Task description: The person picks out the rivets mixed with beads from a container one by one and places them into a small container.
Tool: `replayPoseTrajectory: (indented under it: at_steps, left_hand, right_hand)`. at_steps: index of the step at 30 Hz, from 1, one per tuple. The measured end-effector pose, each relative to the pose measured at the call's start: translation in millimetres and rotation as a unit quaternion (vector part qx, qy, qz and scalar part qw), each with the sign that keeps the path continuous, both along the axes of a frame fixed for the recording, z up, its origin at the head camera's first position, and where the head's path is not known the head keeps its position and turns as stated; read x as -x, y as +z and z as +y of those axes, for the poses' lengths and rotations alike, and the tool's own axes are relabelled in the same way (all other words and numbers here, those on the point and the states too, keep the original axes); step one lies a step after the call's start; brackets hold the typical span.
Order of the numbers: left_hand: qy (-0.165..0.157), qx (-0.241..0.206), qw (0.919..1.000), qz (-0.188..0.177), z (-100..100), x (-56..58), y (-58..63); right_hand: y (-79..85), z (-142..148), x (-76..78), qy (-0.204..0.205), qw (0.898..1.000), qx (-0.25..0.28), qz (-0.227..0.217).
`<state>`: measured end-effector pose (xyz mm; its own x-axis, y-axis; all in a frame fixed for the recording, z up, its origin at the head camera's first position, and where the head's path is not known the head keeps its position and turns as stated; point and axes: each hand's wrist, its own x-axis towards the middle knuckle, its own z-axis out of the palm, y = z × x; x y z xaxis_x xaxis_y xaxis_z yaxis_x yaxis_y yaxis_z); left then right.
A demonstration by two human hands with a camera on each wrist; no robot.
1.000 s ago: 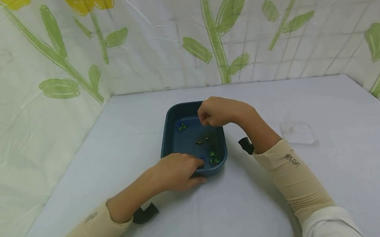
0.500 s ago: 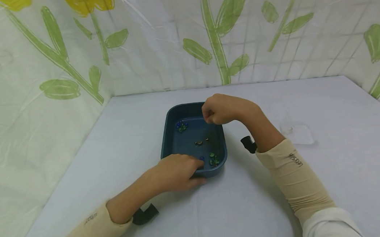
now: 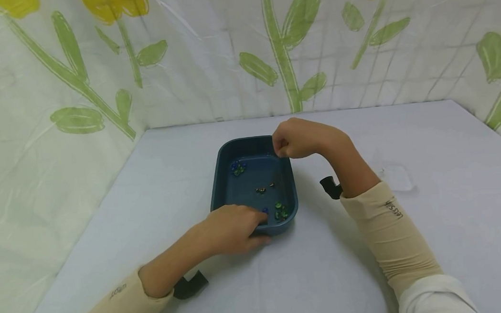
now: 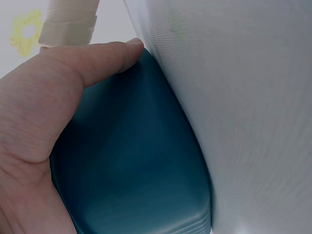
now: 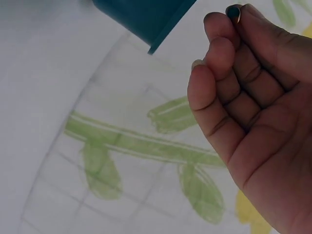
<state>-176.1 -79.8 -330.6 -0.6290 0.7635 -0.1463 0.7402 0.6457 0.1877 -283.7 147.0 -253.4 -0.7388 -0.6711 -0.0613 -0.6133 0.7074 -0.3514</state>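
A deep blue-teal tray (image 3: 251, 175) stands on the table. My left hand (image 3: 233, 228) grips its near wall, thumb (image 4: 109, 58) outside and fingers over the rim. In the head view my right hand (image 3: 303, 138) is above the tray's far right corner. A small, dark, shiny bead with an orange-gold edge (image 5: 234, 13) is pinched between its thumb and index finger. Inside the tray lie a blue-and-green cluster (image 3: 238, 167) at far left, green pieces (image 3: 281, 211) at near right, and several gold-coloured pieces (image 3: 260, 190) mid-floor. A blue piece (image 3: 265, 210) lies by my left fingertips.
A clear plastic container (image 3: 397, 177) rests on the white tablecloth (image 3: 347, 265) to the right, partly behind my right forearm. Beyond the table's far edge hangs a white sheet (image 3: 206, 58) with painted flowers. Dark straps (image 3: 190, 284) stick out at both wrists.
My right hand has moved right and away from me, from over the tray to its far right corner. My left hand has kept its hold on the near wall.
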Motion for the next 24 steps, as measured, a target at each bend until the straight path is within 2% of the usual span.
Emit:
replayPoseTrajectory:
  at_steps: [19,24]
  left_hand:
    - [-0.001,0.000,1.0000,0.008,-0.9,0.8,-3.6]
    - [-0.004,0.000,0.9999,0.012,-0.4,1.3,-4.8]
  right_hand:
    - [7.4,20.3,2.3,-0.036,0.999,-0.001,0.001]
    - [11.4,25.4,-0.7,-0.057,0.998,-0.001,-0.007]
